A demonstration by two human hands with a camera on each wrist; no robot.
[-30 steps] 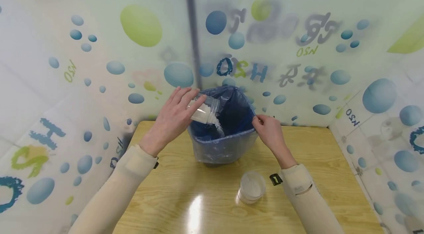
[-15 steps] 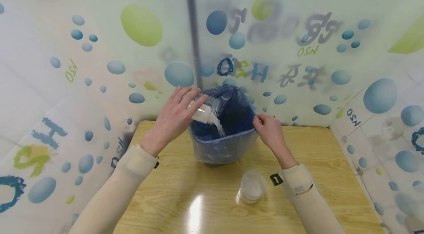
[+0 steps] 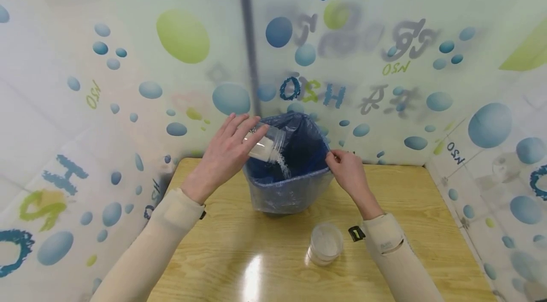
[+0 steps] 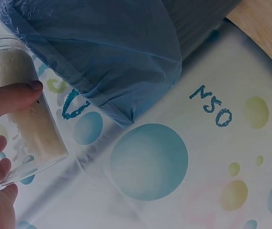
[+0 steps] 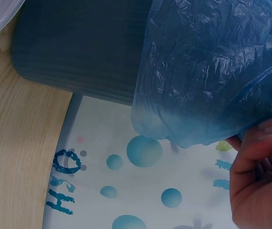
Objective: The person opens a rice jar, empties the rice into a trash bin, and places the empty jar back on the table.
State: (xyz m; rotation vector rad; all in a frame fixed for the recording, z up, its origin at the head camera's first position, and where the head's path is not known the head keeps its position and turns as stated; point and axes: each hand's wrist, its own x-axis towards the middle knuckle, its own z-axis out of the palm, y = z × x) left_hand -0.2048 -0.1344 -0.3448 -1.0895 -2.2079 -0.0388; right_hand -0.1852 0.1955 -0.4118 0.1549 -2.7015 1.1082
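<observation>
1. Head view: at centre frame my left hand (image 3: 222, 157) gripped a clear plastic jar of white granules (image 3: 266, 144), tilted mouth-down over the blue bin lined with a thin blue plastic bag (image 3: 295, 183). A thin white stream (image 3: 283, 166) was falling into the bin, and some granules were left in the jar, so I judged the emptying partly done. My right hand (image 3: 348, 171) pinched the liner at the bin's right rim. A second clear jar holding white granules (image 3: 325, 244) stood untouched on the light wooden table (image 3: 419, 207), lower centre.

2. Left wrist view: at the left edge my fingers (image 4: 12, 98) wrapped the jar (image 4: 24, 119); its mouth and the stream were cut off.

3. Right wrist view: at lower right my fingers (image 5: 257, 143) held the liner's edge (image 5: 207, 129). The bin's inside was hidden, so I could not tell how much had landed.
</observation>
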